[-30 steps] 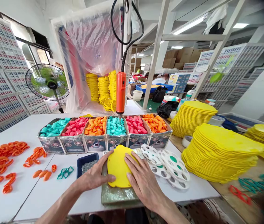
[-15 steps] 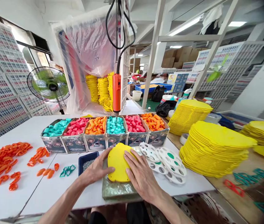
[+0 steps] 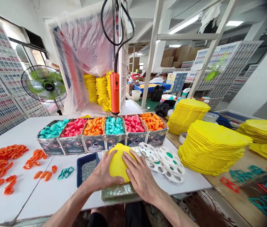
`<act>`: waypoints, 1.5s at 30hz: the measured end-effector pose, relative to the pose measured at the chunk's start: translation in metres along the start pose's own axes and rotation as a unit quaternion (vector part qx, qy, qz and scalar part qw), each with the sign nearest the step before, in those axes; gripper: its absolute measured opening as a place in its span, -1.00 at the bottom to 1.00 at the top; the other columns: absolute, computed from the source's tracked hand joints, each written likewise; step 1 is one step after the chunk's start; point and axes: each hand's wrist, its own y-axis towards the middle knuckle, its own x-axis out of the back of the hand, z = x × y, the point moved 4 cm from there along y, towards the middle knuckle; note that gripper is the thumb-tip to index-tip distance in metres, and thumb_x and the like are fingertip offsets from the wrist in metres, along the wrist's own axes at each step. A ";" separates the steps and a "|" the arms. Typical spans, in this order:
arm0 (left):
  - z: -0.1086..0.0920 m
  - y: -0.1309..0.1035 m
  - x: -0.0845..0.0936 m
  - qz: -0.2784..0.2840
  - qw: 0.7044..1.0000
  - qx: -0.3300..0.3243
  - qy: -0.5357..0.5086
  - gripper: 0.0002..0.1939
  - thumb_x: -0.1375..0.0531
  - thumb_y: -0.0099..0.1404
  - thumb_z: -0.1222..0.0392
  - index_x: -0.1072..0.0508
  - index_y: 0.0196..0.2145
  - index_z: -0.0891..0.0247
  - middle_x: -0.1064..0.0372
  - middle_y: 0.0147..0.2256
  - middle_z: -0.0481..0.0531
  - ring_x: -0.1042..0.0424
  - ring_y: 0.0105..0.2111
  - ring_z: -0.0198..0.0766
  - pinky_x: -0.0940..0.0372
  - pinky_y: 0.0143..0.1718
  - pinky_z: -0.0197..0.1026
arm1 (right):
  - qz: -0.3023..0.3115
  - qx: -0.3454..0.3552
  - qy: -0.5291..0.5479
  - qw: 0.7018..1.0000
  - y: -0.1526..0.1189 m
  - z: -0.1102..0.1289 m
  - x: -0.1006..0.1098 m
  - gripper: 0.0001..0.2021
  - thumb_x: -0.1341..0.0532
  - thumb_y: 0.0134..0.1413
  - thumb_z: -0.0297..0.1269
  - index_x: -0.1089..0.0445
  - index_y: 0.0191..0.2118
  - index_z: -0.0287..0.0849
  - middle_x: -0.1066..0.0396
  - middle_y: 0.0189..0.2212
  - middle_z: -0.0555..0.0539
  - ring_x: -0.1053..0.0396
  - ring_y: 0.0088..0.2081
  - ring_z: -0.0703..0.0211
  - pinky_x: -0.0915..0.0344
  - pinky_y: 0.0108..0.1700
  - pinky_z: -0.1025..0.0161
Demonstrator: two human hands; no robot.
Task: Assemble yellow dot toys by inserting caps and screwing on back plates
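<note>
While the left hand (image 3: 100,175) grips the left side of the yellow plate (image 3: 116,164), the right hand (image 3: 143,178) steadies its right side. The plate lies over the plastic-wrapped block (image 3: 116,194), at the near side of the worktop (image 3: 35,198). The left thumb runs along the near edge, with the other fingers closed around the left edge. The right fingers are extended, slightly apart, across the upper face; the right thumb cannot be made out.

The step in hand appears to be seating or aligning the plate. Any adjustment calls for even pressure from both hands and a level plate. Whether the underside sits flush on the block cannot be determined.

The orange screwdriver (image 3: 115,94) hangs tip down beyond the plate, untouched. The tray of screws (image 3: 78,173) stands beside the block, left; the white perforated discs (image 3: 171,160) lie right.
</note>
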 end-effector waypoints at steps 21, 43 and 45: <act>0.001 0.007 -0.008 -0.045 0.997 0.009 0.058 0.06 -0.42 0.02 -0.19 -0.12 0.37 0.15 0.06 0.36 0.32 -0.23 0.25 0.26 -0.25 0.22 0.22 | -0.045 0.034 -0.017 0.998 -0.003 0.002 0.004 -0.49 0.01 0.38 -0.34 -0.07 0.40 -0.17 -0.08 0.40 -0.07 0.03 0.42 -0.10 -0.17 0.33 -0.17; 0.011 0.001 -0.009 -0.073 0.995 0.012 0.067 -0.01 -0.36 0.10 -0.22 -0.16 0.37 0.20 0.07 0.40 0.41 -0.03 0.37 0.29 -0.10 0.30 0.28 | -0.118 0.012 -0.035 0.992 -0.042 -0.002 0.001 -0.46 -0.08 0.38 -0.12 -0.09 0.39 -0.07 -0.14 0.37 -0.07 -0.12 0.37 -0.17 -0.32 0.25 -0.24; 0.010 0.000 -0.009 -0.070 0.995 0.021 0.064 -0.03 -0.35 0.12 -0.21 -0.16 0.37 0.20 0.09 0.41 0.41 -0.04 0.37 0.30 -0.12 0.29 0.28 | -0.125 0.012 -0.026 0.992 -0.045 -0.002 0.002 -0.47 -0.11 0.37 -0.13 -0.12 0.38 -0.06 -0.19 0.35 -0.08 -0.14 0.36 -0.16 -0.34 0.25 -0.19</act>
